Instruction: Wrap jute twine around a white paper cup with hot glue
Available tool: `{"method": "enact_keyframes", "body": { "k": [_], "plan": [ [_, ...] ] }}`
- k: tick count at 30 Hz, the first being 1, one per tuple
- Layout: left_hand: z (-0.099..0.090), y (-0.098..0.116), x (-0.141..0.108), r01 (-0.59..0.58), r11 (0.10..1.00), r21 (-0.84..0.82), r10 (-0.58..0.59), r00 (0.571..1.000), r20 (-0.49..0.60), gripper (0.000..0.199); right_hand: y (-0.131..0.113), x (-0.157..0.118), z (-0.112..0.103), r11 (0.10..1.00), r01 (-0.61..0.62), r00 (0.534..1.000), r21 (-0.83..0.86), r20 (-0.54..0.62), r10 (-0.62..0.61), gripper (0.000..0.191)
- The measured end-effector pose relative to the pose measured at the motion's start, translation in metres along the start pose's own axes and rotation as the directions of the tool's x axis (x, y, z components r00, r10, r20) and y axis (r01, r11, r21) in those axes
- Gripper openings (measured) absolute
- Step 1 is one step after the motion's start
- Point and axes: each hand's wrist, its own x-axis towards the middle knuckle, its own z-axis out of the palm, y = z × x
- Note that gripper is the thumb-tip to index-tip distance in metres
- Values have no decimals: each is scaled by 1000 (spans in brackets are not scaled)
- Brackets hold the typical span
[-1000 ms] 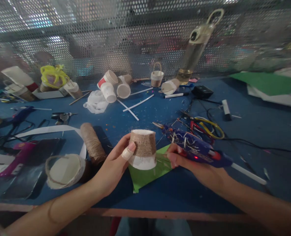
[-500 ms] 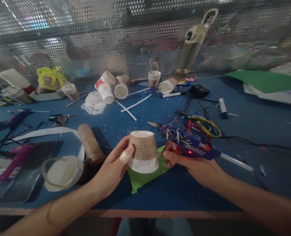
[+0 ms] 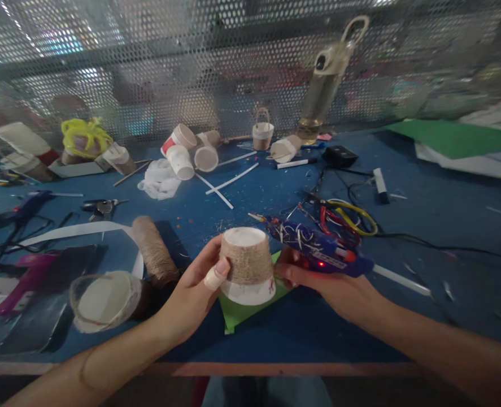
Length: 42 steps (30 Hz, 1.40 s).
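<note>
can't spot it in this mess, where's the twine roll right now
In the head view, the twine roll lies left of centre on the table, just left of the left hand and beyond the handled cup.

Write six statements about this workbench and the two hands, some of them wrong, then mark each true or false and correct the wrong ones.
1. The left hand grips a twine-wrapped cup. True.
2. The right hand holds scissors. False: it holds a blue glue gun.
3. A red light glows on the glue gun. True.
4. The cup's wider end is up. False: its narrower end is up.
5. A light-green sheet shows partly behind the cup. True.
6. The yellow bundle sits right of the glue gun. False: the yellow bundle is far to the left.
</note>
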Motion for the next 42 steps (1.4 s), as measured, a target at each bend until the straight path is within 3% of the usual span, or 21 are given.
{"method": "enact_keyframes", "body": {
  "k": [8, 13, 20, 27, 33, 37, 42],
  "plan": [
    [-7, -2, -1, -85, 994, 72, 79, 993, 83, 34, -10, -3, 3, 998, -67, 997, -3, -38, 67, 20],
    [-10, -3, -2, -99, 989, 109, 87, 990, 114, 34, -7, -3, 3, 996, -56, 996, 65, -61, 60, 25],
    [-5, 0, 0, -120, 983, 138, 103, 986, 128, 34, -3, -2, 2, 1000, 12, 997, 14, -75, -11, 23],
    [-2, 5, -6, 7, 993, 121, -12, 999, 36, 36, -4, -1, 5, 995, 39, 994, -89, -98, -47, 21],
    [-2, 4, 0, -33, 992, 126, 18, 992, 122, 57, -5, -4, 8, 980, 82, 987, -180, -125, -106, 16],
    [0, 6, 1, 29, 993, 117, -37, 997, 63, 45, -4, -9, 9, 981, 95, 989, -167, -99, -112, 16],
    [4, 11, 2, 136, 989, -50, -139, 989, -46, 42, -6, -10, 9, 976, 123, 982, -180, -118, -146, 15]
  ]
}}
